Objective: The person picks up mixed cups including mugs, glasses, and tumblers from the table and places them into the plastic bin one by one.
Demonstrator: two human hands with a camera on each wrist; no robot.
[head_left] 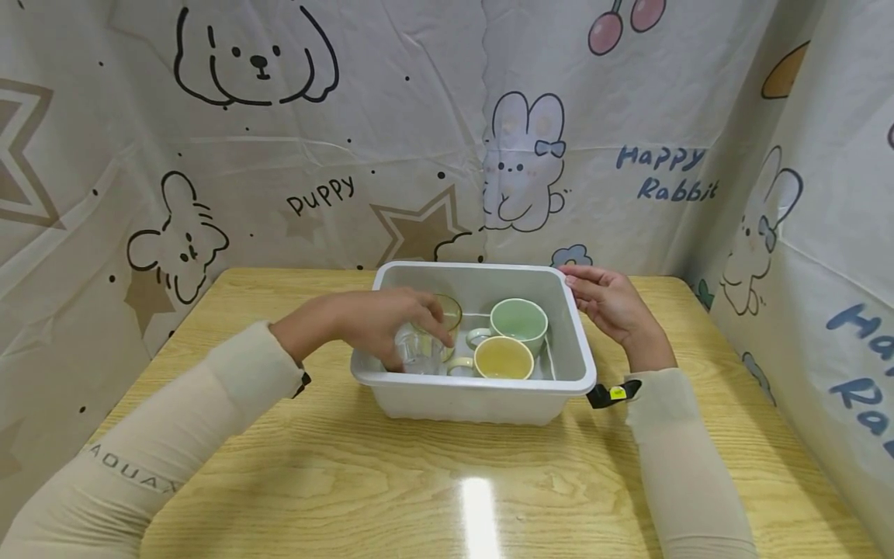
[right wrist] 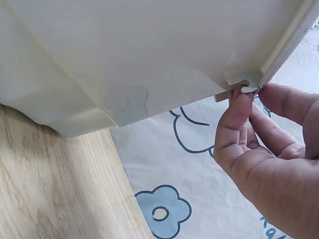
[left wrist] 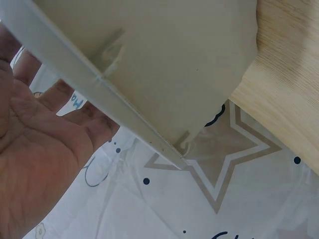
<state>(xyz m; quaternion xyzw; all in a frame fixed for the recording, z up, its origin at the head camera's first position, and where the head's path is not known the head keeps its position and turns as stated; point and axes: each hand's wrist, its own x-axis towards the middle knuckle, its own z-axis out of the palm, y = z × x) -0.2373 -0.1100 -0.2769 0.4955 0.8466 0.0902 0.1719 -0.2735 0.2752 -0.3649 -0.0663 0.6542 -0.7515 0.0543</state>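
Note:
A light grey plastic basin (head_left: 475, 400) stands on the table. Inside it, my left hand (head_left: 384, 322) reaches over the left wall and holds a clear glass (head_left: 421, 353), thumb on the near side and fingers on the far side. The left wrist view shows the left hand (left wrist: 50, 119) beyond the basin's rim, with the glass hidden there. At the far right corner, my right hand (head_left: 611, 303) pinches the basin's rim; its fingertips (right wrist: 239, 107) curl under the edge. Beside the clear glass are a yellowish glass (head_left: 452, 314), a green mug (head_left: 518, 320) and a yellow mug (head_left: 504, 359).
The basin sits toward the back of a wood-grain table (head_left: 391, 481). A printed curtain (head_left: 419, 116) hangs behind the table and along both sides. Both mugs have their handles turned left.

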